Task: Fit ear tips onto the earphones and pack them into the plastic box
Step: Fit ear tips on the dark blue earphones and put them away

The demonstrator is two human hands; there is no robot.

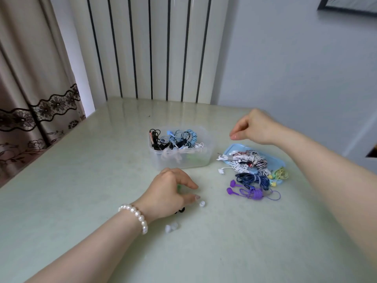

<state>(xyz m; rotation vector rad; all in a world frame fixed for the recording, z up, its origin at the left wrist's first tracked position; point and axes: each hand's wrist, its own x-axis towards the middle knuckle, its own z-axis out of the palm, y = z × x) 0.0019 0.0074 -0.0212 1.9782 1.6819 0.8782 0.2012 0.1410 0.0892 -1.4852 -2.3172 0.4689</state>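
Two hands are working: the left hand (171,188) is curling over loose ear tips (202,203) at 6 o'clock, seemingly picking one; the right hand (252,127), holding nothing, is hovering between the plastic box (181,160) and the unpacked earphones (250,162) at 3 o'clock.

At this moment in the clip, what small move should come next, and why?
Probably the left hand should pinch the white ear tip lying loose on the table just past its fingertips. The right hand hangs empty above the blue lid, so it could then fetch the purple earphones, which lie unpacked outside the plastic box.
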